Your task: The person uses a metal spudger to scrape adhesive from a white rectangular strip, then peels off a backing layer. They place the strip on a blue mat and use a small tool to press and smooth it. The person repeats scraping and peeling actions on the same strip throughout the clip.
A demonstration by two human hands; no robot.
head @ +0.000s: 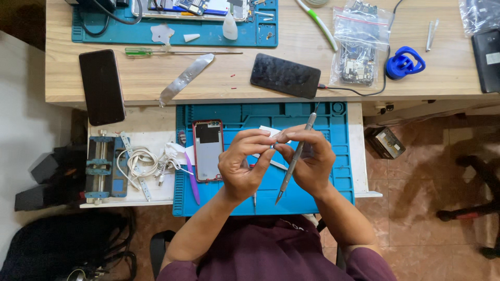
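Observation:
My left hand [244,165] and my right hand [310,158] meet above a blue work mat [333,130] on a pull-out shelf. Together their fingertips pinch a small white strip [272,131]. My right hand also carries a thin grey metal tool [295,162], which slants down to a point near the mat's front edge. Just left of my left hand, an opened phone with a red frame [208,150] lies face down on the mat. A purple pry tool [192,183] lies beside it.
A blue clamp jig [104,166] and tangled white cables [143,162] sit left of the mat. On the desk above are two dark phones [101,86] [285,76], a metal pry blade [185,79], a green screwdriver [156,51], bagged circuit boards [358,52], a blue suction cup [404,62] and another blue mat [208,32].

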